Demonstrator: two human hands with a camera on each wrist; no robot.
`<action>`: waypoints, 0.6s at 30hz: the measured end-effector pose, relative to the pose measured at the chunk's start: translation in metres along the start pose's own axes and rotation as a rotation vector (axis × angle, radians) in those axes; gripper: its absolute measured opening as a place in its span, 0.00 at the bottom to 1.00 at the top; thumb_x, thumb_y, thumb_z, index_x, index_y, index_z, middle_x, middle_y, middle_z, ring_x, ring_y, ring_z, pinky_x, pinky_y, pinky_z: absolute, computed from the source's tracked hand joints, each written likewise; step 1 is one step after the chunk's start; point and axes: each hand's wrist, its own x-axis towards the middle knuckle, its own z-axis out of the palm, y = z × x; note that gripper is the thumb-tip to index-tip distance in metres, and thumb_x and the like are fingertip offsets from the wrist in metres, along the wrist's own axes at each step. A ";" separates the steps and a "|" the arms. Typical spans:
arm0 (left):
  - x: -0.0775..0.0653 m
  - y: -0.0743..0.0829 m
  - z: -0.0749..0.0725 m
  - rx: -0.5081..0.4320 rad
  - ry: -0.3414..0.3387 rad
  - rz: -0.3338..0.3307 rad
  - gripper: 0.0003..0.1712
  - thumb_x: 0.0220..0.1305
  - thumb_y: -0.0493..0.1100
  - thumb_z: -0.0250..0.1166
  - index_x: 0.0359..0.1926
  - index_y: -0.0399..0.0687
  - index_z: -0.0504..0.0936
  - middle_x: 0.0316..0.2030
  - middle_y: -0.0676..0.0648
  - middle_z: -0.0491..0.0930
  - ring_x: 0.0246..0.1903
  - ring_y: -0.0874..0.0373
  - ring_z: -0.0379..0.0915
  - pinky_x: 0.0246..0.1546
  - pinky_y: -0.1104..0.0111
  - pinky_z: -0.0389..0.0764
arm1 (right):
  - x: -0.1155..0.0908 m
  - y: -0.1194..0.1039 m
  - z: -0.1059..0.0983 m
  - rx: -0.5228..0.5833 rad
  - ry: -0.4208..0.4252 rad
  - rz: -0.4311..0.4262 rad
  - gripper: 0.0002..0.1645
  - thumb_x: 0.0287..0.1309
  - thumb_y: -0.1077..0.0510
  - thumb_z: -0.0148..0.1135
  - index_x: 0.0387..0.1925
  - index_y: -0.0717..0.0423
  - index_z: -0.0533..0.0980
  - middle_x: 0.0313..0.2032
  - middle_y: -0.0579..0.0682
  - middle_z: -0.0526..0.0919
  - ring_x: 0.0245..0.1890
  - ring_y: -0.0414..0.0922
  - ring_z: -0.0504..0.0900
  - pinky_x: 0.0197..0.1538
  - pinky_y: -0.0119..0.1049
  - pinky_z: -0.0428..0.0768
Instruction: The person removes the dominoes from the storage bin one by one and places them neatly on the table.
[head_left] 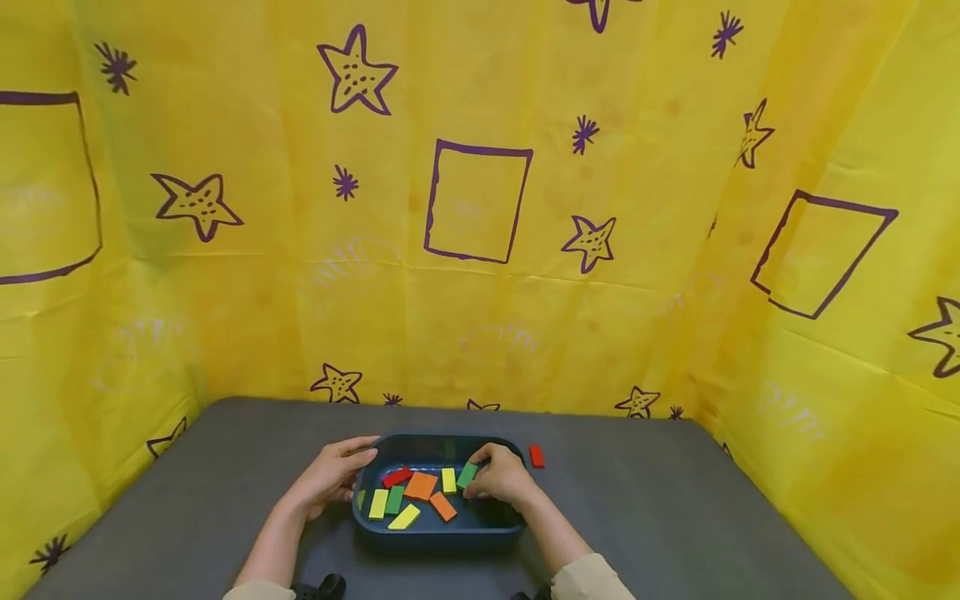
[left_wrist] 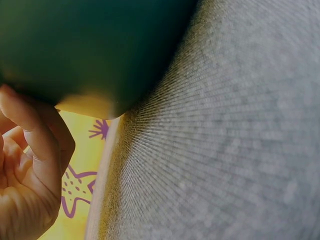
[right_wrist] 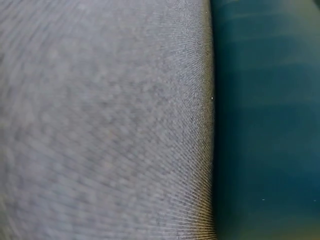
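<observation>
A dark teal plastic bin [head_left: 442, 537] stands on the grey table with several small flat rectangular blocks in it. At the bin's left end my left hand [head_left: 333, 473] grips the rim; in the left wrist view its bent fingers [left_wrist: 42, 135] meet the outer wall. Reaching over the right end, my right hand [head_left: 502, 477] pinches a green block [head_left: 467, 475] between thumb and fingers inside the bin. Around it lie a yellow block [head_left: 448, 481], an orange block [head_left: 442, 506] and a red block [head_left: 397, 477]. The right wrist view has the bin's side wall [right_wrist: 265, 125] but no hand.
One red block [head_left: 536, 457] lies on the grey tabletop [head_left: 637, 508] just beyond the bin's right end. Yellow cloth [head_left: 480, 333] with purple stars and squares hangs behind the table and along both sides.
</observation>
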 end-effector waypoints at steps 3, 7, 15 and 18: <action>-0.001 0.000 0.000 0.003 -0.002 0.003 0.35 0.72 0.52 0.57 0.72 0.38 0.62 0.41 0.45 0.83 0.27 0.59 0.76 0.24 0.72 0.79 | 0.000 -0.001 -0.001 0.058 -0.012 0.003 0.28 0.40 0.73 0.74 0.47 0.68 0.76 0.29 0.57 0.85 0.24 0.42 0.83 0.32 0.37 0.86; 0.000 0.000 0.002 0.007 -0.001 0.007 0.35 0.73 0.52 0.56 0.72 0.38 0.62 0.40 0.46 0.82 0.26 0.59 0.75 0.23 0.73 0.78 | 0.000 -0.004 -0.004 0.132 -0.031 -0.003 0.28 0.44 0.73 0.72 0.50 0.69 0.74 0.29 0.59 0.86 0.25 0.45 0.86 0.35 0.40 0.87; -0.001 0.001 0.003 0.011 0.012 0.000 0.34 0.73 0.51 0.56 0.72 0.38 0.63 0.42 0.45 0.82 0.26 0.58 0.74 0.23 0.72 0.78 | 0.003 -0.007 -0.015 0.291 -0.051 -0.009 0.33 0.46 0.71 0.70 0.57 0.67 0.72 0.31 0.57 0.84 0.29 0.44 0.86 0.42 0.43 0.87; -0.001 0.001 0.003 0.012 0.015 -0.004 0.33 0.73 0.51 0.56 0.72 0.38 0.63 0.43 0.45 0.81 0.26 0.58 0.74 0.23 0.72 0.78 | 0.003 -0.007 -0.020 0.365 -0.064 -0.018 0.34 0.48 0.71 0.69 0.59 0.67 0.71 0.30 0.52 0.83 0.31 0.44 0.86 0.44 0.41 0.87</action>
